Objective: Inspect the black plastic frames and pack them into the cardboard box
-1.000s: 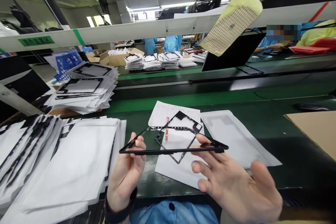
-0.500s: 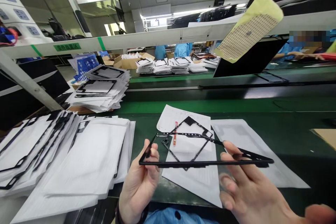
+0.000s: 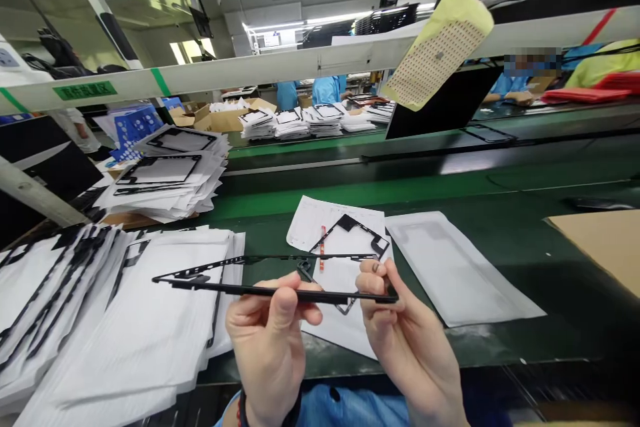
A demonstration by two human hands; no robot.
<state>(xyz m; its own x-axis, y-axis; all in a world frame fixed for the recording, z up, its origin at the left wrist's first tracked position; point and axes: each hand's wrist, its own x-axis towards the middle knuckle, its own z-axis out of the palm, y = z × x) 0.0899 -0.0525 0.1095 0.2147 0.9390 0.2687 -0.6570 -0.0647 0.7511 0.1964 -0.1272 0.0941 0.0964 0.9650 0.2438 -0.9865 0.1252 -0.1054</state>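
A thin black rectangular frame (image 3: pixel 215 287) is held up nearly edge-on above the bench. My left hand (image 3: pixel 273 330) pinches its near long side around the middle, thumb toward me. At its right end, my right hand (image 3: pixel 400 320) grips the corner between thumb and fingers. Below lies a second black frame (image 3: pixel 349 221) on white paper sheets (image 3: pixel 305 217), partly hidden by the held frame and my hands. A thin red-orange strip (image 3: pixel 323 247) rests on the same paper. Right of these, a white sleeve (image 3: pixel 460 273) lies flat on the green bench.
At the left are stacks of white sleeves (image 3: pixel 150 320) with black frames, and another pile (image 3: pixel 195 180) behind. A brown cardboard sheet (image 3: pixel 600 240) lies right. A yellow perforated sheet (image 3: pixel 440 47) hangs from the white rail (image 3: pixel 240 70). Co-workers in blue sit across the bench.
The held frame has shifted left and been turned. My left hand has gone from its left corner to mid-side; my right hand has moved left onto its right corner. The camera view has swung right.
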